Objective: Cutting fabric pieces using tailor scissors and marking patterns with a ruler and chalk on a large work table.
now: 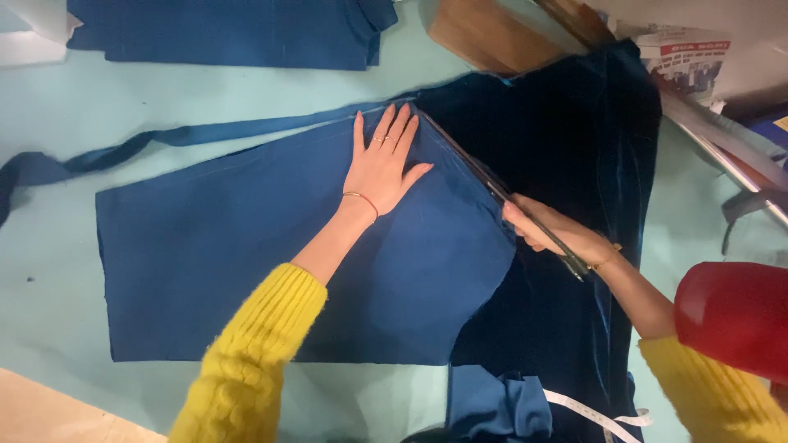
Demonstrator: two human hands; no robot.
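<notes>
With the left hand lying open and flat on the blue fabric panel spread over the desk, and the right hand's grip closing around the scissors, the blades are running close to the fingertips, so a nick or crooked cut is looking likely.

The right hand covers the scissors' handles; a red object, perhaps a cap brim, hides that forearm; the measuring tape runs off-frame.
</notes>
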